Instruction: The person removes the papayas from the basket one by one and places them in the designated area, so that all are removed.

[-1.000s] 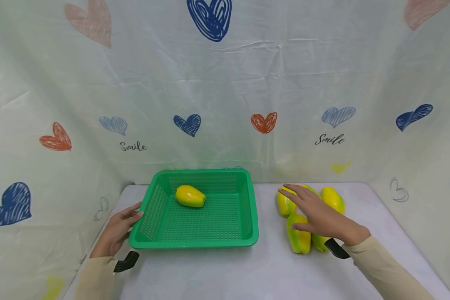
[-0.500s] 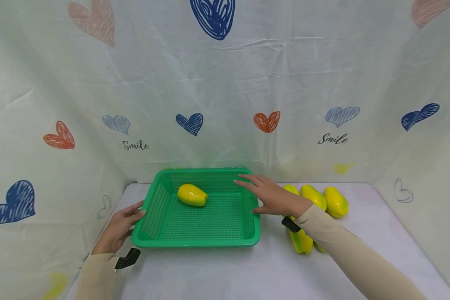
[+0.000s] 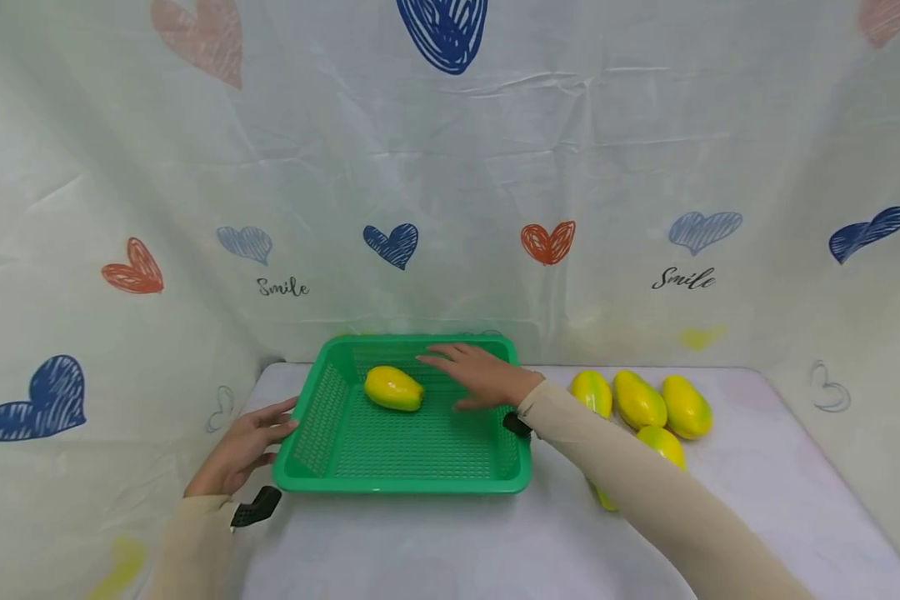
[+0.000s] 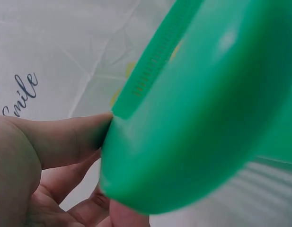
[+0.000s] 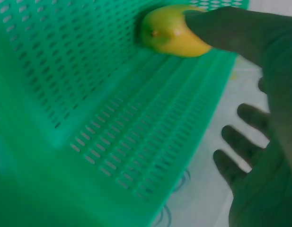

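A green plastic basket (image 3: 401, 485) with slotted walls stands on the table. Inside it, toward the back left, lies a yellow mango-like fruit (image 3: 393, 388). At the basket's left rim, my left hand (image 3: 243, 446) grips the edge; in the left wrist view the thumb (image 4: 75, 137) presses the rim and fingers reach beneath it. My right hand (image 3: 483, 377) hovers over the basket's right half, fingers extended, holding nothing. In the right wrist view the thumb overlaps the fruit (image 5: 169, 35), though the head view shows the two apart.
Several more yellow mango-like fruits (image 3: 640, 400) lie on the table right of the basket, partly behind the right sleeve (image 3: 637, 475). A cloth backdrop (image 3: 480, 183) with printed hearts rises behind and beside the white table (image 3: 420, 550).
My right hand has moved left from above the fruits on the table to over the basket. The left hand stays at the rim. The head view has shifted slightly.
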The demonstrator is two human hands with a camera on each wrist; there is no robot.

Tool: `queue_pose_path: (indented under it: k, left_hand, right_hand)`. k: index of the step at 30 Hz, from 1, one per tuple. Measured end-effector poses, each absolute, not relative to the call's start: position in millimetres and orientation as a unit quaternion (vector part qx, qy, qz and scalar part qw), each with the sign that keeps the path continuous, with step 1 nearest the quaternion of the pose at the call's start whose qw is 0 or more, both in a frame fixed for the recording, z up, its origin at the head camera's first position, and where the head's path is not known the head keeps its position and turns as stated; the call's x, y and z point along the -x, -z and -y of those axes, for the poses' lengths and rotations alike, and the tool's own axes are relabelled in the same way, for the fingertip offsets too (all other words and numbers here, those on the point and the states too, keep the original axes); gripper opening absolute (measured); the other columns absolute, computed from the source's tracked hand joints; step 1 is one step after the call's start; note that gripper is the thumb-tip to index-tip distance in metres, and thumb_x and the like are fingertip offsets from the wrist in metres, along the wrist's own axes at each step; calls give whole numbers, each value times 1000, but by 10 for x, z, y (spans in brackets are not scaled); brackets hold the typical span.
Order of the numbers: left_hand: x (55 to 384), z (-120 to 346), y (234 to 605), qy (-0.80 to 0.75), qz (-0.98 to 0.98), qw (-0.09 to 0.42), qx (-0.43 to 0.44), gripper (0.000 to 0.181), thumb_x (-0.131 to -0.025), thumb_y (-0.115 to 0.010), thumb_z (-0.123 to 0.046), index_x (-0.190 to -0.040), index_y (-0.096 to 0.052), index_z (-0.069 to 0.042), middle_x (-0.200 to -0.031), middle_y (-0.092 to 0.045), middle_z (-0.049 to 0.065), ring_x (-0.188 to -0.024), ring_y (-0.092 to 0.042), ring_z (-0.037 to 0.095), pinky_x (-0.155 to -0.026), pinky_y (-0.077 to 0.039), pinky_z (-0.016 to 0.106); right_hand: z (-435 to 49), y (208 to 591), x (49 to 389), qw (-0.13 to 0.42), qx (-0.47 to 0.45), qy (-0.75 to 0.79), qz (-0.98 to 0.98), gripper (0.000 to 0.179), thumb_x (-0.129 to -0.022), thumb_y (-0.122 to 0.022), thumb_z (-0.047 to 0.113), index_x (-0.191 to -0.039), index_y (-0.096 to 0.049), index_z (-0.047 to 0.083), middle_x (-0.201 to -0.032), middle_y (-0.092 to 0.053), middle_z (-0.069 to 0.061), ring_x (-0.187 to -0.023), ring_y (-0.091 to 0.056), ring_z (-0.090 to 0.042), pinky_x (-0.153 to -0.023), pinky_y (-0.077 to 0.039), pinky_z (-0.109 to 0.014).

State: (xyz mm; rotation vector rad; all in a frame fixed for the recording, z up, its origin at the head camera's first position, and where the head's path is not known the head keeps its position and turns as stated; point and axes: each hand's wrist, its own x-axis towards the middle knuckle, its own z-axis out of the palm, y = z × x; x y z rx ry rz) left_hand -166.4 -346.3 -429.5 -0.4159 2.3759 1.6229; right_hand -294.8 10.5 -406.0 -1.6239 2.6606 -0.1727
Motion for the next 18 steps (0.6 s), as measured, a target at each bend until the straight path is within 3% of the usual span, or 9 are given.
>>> queue_pose_path:
  k: [8,18]
  left_hand:
    - [1664,3488,4300,-552,-813,119,144,62,-92,-58,-28,-145,-31,-14,-133,-34,16,-100,-54,21,-75,-45,32]
    - [1669,3454,4277,-561,-808,111,142,60,-92,-58,-24,-145,-32,-13,-131,-36,17,-97,-55,21,-75,-47,34]
  right_hand:
    - [231,4118,3065,50,514,32,-856,96,-75,-78,24,-149,-17,18,-151,-18,-9,-134,-24,-28,-107,-26,-43]
    - [547,4329,3214,54,509,-37,-858,105,-75,-78,17,-150,-6,27,-154,-7,-2,-136,-20,-24,-107,-27,-40]
